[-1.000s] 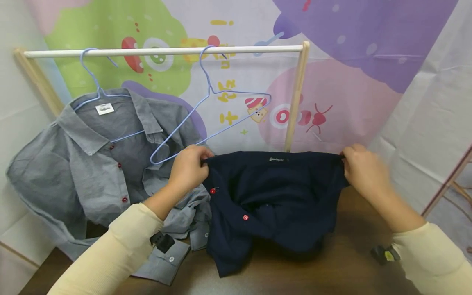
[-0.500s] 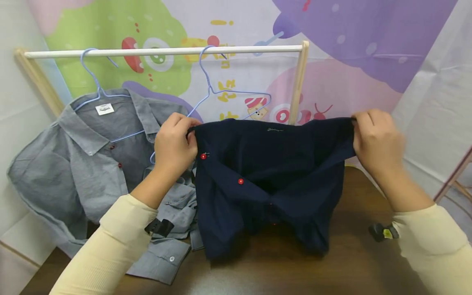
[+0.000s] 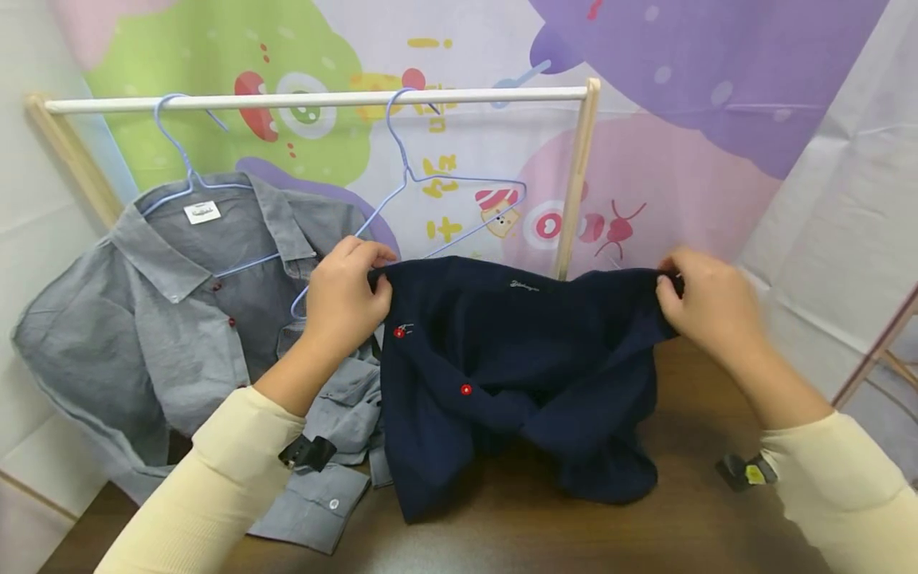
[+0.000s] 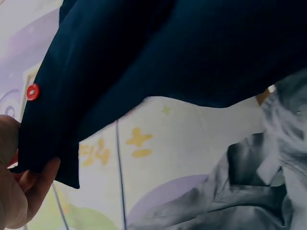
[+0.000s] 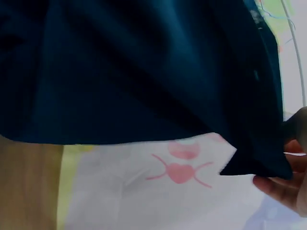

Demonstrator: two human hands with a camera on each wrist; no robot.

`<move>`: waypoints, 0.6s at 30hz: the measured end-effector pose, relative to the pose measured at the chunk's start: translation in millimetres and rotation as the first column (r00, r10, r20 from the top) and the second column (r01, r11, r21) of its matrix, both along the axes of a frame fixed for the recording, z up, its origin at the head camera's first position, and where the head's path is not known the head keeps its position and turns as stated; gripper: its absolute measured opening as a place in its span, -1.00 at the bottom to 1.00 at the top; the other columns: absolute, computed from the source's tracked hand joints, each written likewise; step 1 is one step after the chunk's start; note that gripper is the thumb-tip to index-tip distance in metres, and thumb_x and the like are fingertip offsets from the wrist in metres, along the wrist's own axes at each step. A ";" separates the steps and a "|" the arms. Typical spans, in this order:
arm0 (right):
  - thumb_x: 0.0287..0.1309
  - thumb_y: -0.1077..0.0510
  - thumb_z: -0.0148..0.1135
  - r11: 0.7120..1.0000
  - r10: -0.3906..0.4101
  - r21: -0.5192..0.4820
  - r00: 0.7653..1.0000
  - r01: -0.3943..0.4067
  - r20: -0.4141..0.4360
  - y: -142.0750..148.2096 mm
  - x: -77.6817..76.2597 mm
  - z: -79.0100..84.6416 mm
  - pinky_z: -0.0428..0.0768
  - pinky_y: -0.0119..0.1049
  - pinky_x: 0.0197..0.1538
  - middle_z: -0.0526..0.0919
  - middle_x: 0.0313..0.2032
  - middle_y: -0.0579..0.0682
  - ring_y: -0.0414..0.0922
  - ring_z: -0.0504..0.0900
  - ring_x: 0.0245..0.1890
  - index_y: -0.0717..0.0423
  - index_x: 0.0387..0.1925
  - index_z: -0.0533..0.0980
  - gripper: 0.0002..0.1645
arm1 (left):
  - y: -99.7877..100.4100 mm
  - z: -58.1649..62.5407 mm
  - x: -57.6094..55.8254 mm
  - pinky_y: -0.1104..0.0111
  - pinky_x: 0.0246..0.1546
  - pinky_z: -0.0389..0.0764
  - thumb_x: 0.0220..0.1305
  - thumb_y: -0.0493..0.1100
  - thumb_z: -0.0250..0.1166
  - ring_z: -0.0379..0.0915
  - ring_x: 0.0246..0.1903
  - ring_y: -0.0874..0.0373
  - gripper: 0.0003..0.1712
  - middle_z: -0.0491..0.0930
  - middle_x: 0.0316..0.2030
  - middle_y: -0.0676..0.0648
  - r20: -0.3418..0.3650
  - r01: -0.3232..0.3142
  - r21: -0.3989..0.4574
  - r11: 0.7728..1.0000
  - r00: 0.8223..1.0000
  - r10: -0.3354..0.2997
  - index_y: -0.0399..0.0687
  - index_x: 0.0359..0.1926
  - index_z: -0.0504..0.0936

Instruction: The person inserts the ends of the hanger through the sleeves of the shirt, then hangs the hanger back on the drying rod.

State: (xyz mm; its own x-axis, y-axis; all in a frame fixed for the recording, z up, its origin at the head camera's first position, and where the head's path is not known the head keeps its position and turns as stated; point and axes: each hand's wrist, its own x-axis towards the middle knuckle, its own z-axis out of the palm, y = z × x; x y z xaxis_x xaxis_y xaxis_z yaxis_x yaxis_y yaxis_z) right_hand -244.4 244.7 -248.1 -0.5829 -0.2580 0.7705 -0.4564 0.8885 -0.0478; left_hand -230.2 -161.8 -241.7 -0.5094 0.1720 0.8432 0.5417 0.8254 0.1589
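A navy button-up shirt [image 3: 502,335] with red buttons is stretched between both hands, its lower part drooping over the table. My left hand [image 3: 347,287] pinches the top left corner of the shirt, thumb against the cloth. My right hand [image 3: 710,303] pinches the top right corner. Pale lettering shows inside the top edge. Behind the left hand, a blue wire hanger [image 3: 466,180] hangs bare on the rail, partly hidden by the hand and shirt. The left wrist view shows a red button [image 4: 32,92] close to the left fingers.
A grey shirt [image 3: 179,295] hangs on another blue hanger [image 3: 185,155] at the left, its lower part lying on the brown table [image 3: 559,542]. The white rail [image 3: 315,100] has wooden posts [image 3: 579,175]. A printed cloth [image 3: 667,207] covers the back.
Both hands first rose with the navy shirt, then came down somewhat. The right hand has also shifted left over the last half second. Both grips stay the same.
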 end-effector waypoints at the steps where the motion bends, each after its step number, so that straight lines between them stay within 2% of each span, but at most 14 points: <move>1: 0.04 0.30 0.20 1.000 0.000 0.001 0.999 0.000 0.048 -0.2 0.6 -2.0 0.46 0.12 -0.44 0.65 -0.41 0.22 0.22 0.57 -0.49 0.28 -0.34 0.55 -0.88 | 0.0 -2.6 0.4 0.15 -0.37 0.54 -0.03 -0.49 0.23 0.53 -0.33 -0.05 -0.75 0.57 -0.35 -0.18 0.031 -0.006 -0.017 1.000 0.999 0.006 -0.23 -0.28 0.67; 5: 0.05 0.31 0.26 1.000 0.013 0.017 0.981 -0.017 0.195 0.4 1.2 -6.7 0.48 0.10 -0.39 0.66 -0.43 0.22 0.17 0.58 -0.49 0.29 -0.33 0.56 -0.88 | -1.6 -11.1 2.3 0.15 -0.40 0.54 -0.01 -0.47 0.24 0.55 -0.34 -0.04 -0.73 0.57 -0.33 -0.16 0.150 -0.031 -0.078 0.996 0.988 0.043 -0.19 -0.25 0.68; 9: 0.09 0.29 0.29 0.999 0.023 0.040 0.955 -0.036 0.296 1.2 1.4 -8.8 0.52 0.09 -0.31 0.69 -0.42 0.23 0.15 0.63 -0.43 0.33 -0.28 0.61 -0.84 | -4.2 -17.6 4.7 0.14 -0.43 0.53 0.01 -0.45 0.22 0.53 -0.37 -0.05 -0.71 0.57 -0.32 -0.15 0.257 -0.035 -0.125 0.992 0.964 0.067 -0.19 -0.20 0.67; 12: 0.09 0.28 0.31 0.997 0.032 0.056 0.945 -0.053 0.327 1.5 1.4 -10.3 0.54 0.05 -0.32 0.70 -0.45 0.18 0.10 0.65 -0.45 0.33 -0.29 0.65 -0.83 | -5.9 -20.9 6.6 0.17 -0.46 0.51 0.00 -0.44 0.22 0.51 -0.41 -0.03 -0.67 0.56 -0.33 -0.14 0.338 -0.017 -0.165 0.986 0.938 0.073 -0.18 -0.16 0.66; 18: 0.03 0.27 0.35 0.995 0.077 0.040 0.944 -0.095 0.320 0.5 1.8 -11.2 0.51 -0.07 -0.42 0.68 -0.56 0.03 0.00 0.63 -0.53 0.25 -0.35 0.68 -0.88 | -10.7 -28.9 7.7 0.23 -0.46 0.46 -0.05 -0.42 0.26 0.42 -0.46 0.07 -0.63 0.53 -0.37 -0.07 0.468 0.081 -0.236 0.968 0.883 0.040 -0.17 -0.13 0.65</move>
State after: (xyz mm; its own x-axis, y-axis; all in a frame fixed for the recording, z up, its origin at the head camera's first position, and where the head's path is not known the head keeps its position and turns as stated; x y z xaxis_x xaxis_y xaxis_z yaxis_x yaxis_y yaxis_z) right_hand -242.6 245.2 -259.3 -0.7691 -0.3538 0.5323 -0.4998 0.8520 -0.1559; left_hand -222.5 -172.5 -270.5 -0.8261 0.3538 0.4386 0.4714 0.8603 0.1939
